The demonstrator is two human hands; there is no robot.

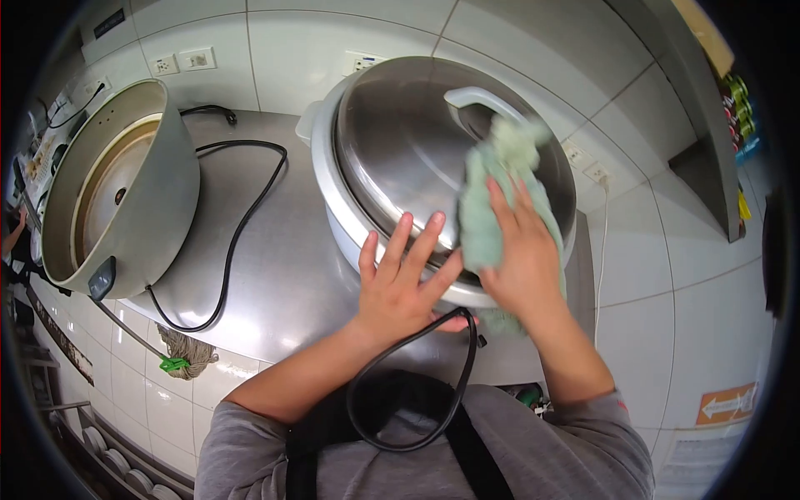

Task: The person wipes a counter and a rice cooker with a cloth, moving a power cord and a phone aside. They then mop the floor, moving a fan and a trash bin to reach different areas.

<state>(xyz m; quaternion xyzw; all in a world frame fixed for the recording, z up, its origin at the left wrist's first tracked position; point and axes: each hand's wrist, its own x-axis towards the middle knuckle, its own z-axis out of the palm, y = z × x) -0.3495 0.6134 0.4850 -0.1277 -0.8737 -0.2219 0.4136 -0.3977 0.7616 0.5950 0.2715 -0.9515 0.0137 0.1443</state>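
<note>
A large rice cooker (pixel 340 208) with a domed steel lid (pixel 392 125) and a pale lid handle (pixel 487 102) stands on the steel table. My left hand (pixel 400 292) rests against its front rim with the fingers spread, holding nothing. A black power cord (pixel 354 400) loops below that hand, close to its thumb. With my right hand (pixel 527 262) I press a light green cloth (pixel 482 208) onto the right side of the lid. The cloth's upper end is blurred, and part of it hangs down over the cooker's front side.
An open cooker body (pixel 171 196) without a lid sits on the left of the steel table (pixel 275 250), its black cord (pixel 250 218) trailing over the surface. Beyond the table's left edge, a mop (pixel 187 350) touches the tiled floor. Wall sockets (pixel 197 58) line the back wall.
</note>
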